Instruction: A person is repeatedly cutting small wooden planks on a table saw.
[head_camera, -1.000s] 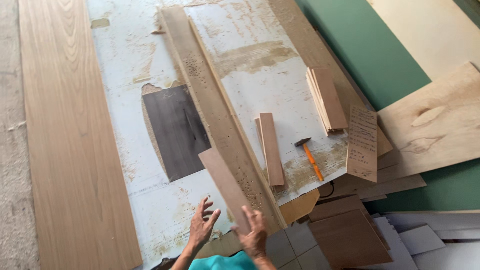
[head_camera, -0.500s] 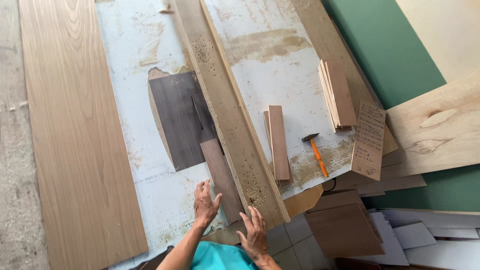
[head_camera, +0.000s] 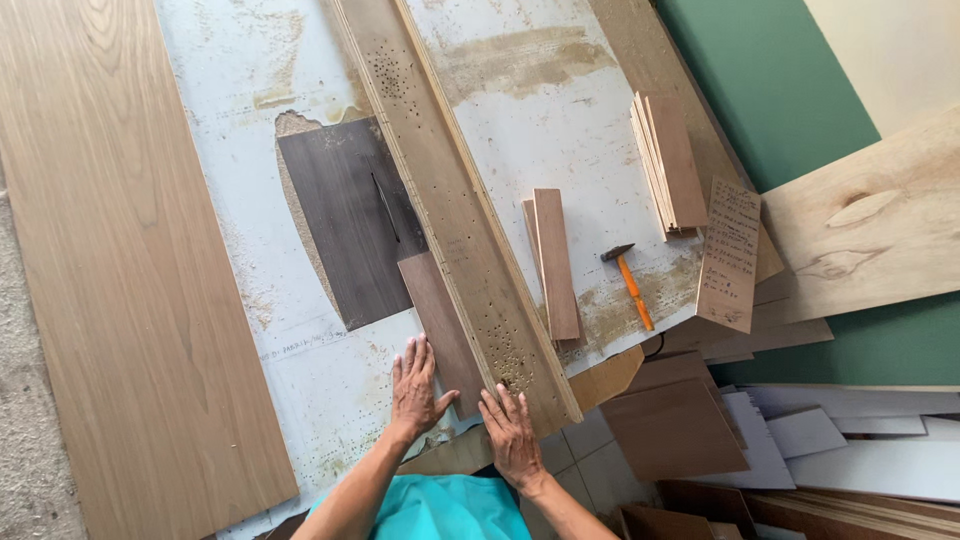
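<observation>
Nearest, the left hand (head_camera: 413, 392) lies flat and open on the tabletop (head_camera: 250, 90), its fingers at the near left edge of the brown strip (head_camera: 440, 330). The right hand (head_camera: 511, 437), open too, presses near the strip's end, seemingly holding it against the long drilled board (head_camera: 455, 210). Farther right lies a hammer (head_camera: 630, 285).

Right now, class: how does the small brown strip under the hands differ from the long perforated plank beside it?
The brown strip is short, smooth and darker; the long plank is pale, far longer and peppered with holes. The left hand rests beside the strip, the right hand at the plank's end. Both lie flat, parallel.
</observation>
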